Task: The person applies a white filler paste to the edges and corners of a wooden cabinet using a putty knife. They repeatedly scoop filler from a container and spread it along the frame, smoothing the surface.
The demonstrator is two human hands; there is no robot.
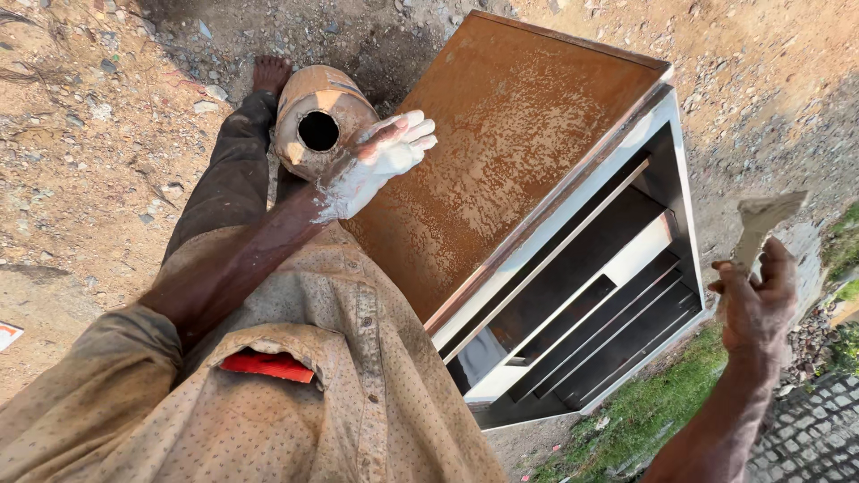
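Two risks imo: flat, open, paste-coated left hand (380,161) could smear the rusty cabinet (528,143), and the scraper (759,225) could slip from the clenched right hand (756,304).

left hand (380,161): coated in white paste, so the skin of the palm and fingers is hidden; flat and spread.
tool (759,224): blurred at 3 o'clock; its kind cannot be told, and its handle is buried in the right hand (756,304).
right arm: cut off by the bottom edge at 5 o'clock.
cabinet (537,161): inside dark, contents unclear.
can (318,116): hole black, inside unseen.
red slip (267,365): mostly hidden in the shirt pocket.
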